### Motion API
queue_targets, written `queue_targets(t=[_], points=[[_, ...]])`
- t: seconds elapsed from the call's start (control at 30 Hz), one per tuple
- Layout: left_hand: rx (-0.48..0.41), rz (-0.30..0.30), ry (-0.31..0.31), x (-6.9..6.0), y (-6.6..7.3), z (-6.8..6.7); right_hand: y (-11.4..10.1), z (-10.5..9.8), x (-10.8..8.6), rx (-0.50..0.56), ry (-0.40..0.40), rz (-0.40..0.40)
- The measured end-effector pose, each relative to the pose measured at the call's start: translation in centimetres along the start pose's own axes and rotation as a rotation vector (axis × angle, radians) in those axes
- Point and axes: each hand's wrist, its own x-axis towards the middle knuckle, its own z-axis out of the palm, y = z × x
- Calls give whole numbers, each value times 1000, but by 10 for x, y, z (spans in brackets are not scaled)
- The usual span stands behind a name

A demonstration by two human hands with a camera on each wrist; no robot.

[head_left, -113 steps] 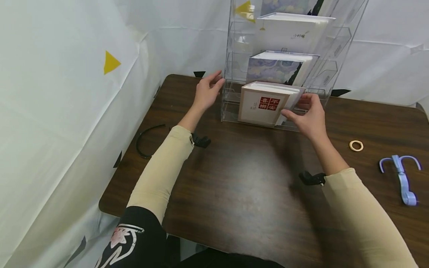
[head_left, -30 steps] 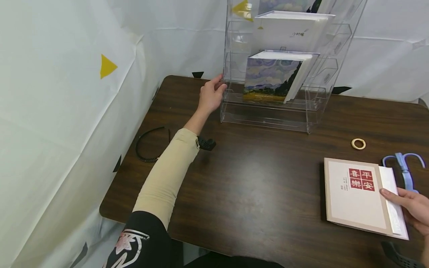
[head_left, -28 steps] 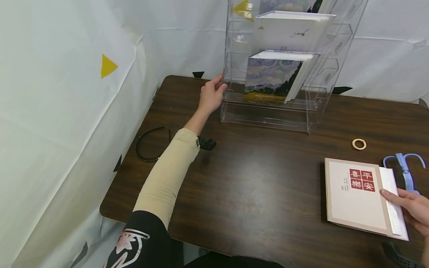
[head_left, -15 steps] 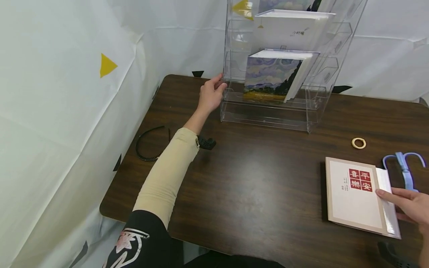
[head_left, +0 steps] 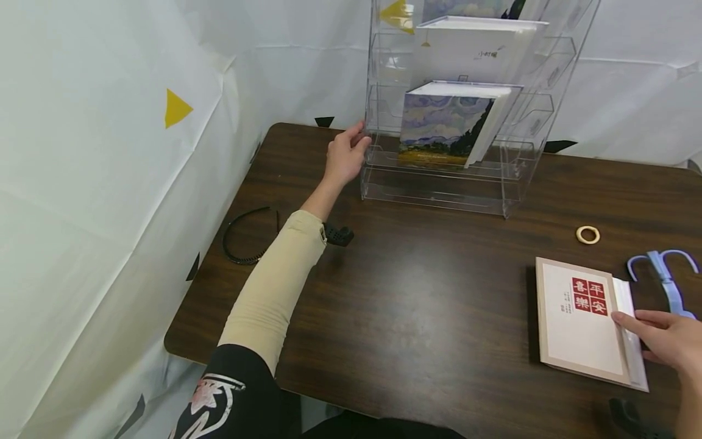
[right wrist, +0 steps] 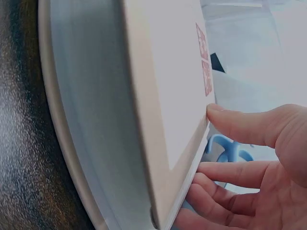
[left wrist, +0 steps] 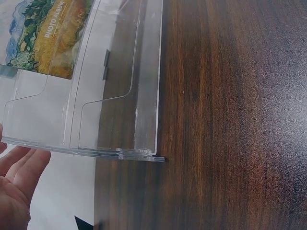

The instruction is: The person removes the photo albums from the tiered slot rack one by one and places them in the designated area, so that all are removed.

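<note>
The right hand (head_left: 666, 338) holds a white book (head_left: 581, 341) with a beige border and red squares at the right of the table. In the right wrist view, its thumb lies on the cover of the book (right wrist: 168, 72) and the fingers are at the spine side. The left hand (head_left: 345, 155) touches the left side of a clear rack (head_left: 439, 198); in the left wrist view, the fingers of the left hand (left wrist: 21, 182) rest against the clear side panel. A painted photo album (head_left: 444, 131) stands in the rack above its lowest tier.
A white book (head_left: 466, 55) stands higher in the rack. A wooden ring (head_left: 588, 235) and a blue hook-shaped object (head_left: 666, 277) lie at the right of the table (head_left: 417, 305). A black curved band (head_left: 227, 235) lies at its left. White sheeting hangs behind.
From the rack's lowest tier, the right hand has carried the book to the right side of the table. Lately, this hand has shifted slightly left. The left hand has come against the rack's side.
</note>
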Motion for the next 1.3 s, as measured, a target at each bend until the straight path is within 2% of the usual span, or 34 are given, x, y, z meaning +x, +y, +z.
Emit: queue_targets(t=[0.13,0.23,0.37,0.43,0.53,0.6,0.67,0.77,0.83,0.9,1.03,1.1,1.2,1.3], points=[[-2,-3,-2,0,0,0,5,1,4,-23,2,-27],[-2,1,-1,0,0,0,-2,-3,-3,-24,-8,-32],[4,7,-2,0,1,1,-11,-10,-10,-43,22,-69],[5,6,-3,0,1,1,-2,-10,-1,-45,66,-119],[5,6,-4,0,1,1,18,-8,27,-21,147,-203],[3,5,-5,0,2,1,19,-7,39,-14,215,-285],[-2,9,-8,0,2,2,-7,-11,29,-16,239,-336],[-22,14,-15,-1,1,2,-73,-19,-10,-58,250,-419],[-30,22,-15,-1,0,1,-117,-21,-37,-38,225,-496],[-41,24,-12,-1,-1,1,-150,-16,-48,2,203,-595],[-39,26,-9,-1,0,2,-195,2,-44,162,178,-783],[-41,24,-15,-1,1,2,-216,9,-37,234,206,-842],[-40,25,-9,-1,1,3,-246,16,-24,305,268,-906],[-40,14,1,-2,1,2,-273,19,-12,368,312,-912]])
